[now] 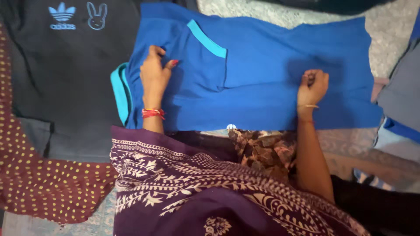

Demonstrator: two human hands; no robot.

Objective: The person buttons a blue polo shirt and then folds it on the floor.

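At far left lies a maroon cloth (39,183) with yellow dots, and beside it a black garment (65,87) spread flat, its edge under the blue shirt (262,74) with turquoise trim that lies across the middle of the floor. The left hand (154,76) rests on the shirt near its turquoise collar, grip clenched on a pinch of the blue fabric beside the folded sleeve. Farther right, the right hand (313,87) is closed in a fist, grasping the shirt's body, with grey and blue clothes (400,109) just beyond.

black garment (65,78), maroon dotted cloth (39,183)
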